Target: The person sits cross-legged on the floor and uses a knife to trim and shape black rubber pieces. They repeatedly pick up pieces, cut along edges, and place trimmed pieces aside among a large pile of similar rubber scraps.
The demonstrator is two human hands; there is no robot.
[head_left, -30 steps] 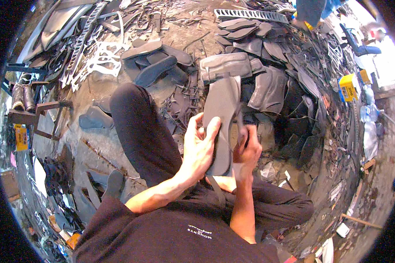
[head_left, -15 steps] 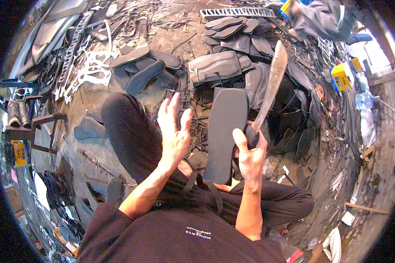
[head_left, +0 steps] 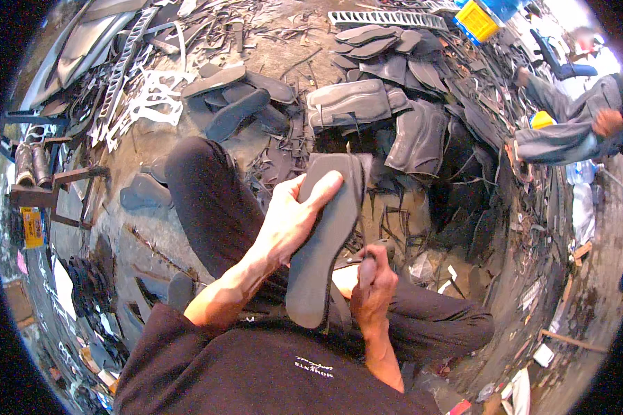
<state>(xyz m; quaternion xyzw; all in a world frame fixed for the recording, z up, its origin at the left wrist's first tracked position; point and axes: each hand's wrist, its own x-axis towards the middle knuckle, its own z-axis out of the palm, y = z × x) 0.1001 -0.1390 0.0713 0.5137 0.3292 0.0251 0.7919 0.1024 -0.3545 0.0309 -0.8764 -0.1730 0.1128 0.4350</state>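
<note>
A dark grey shoe sole [head_left: 318, 256] is tilted over my lap, its wider end up and away from me. My left hand [head_left: 294, 214] grips it along the left edge, thumb flat on the upper face and fingers behind. Beside the sole's lower right edge, my right hand [head_left: 375, 287] is closed around the knife's handle. Most of the blade is out of sight in this frame, so its exact angle is unclear. Part of another grey sheet shows behind the sole's upper right edge.
Ahead lie a loose pile of cut soles [head_left: 235, 104] and stacked moulded grey sheets [head_left: 349, 104]. White cut-out scrap [head_left: 156, 100] and dark offcuts litter the floor. At the right, another person's grey-clothed leg [head_left: 567, 131] and hand are near. A metal-framed stand [head_left: 76, 187] is at left.
My left hand, open before, has taken hold of the sole, which now tilts left. My right hand has moved down with the knife, away from the sole's face. The other person shifted rightward.
</note>
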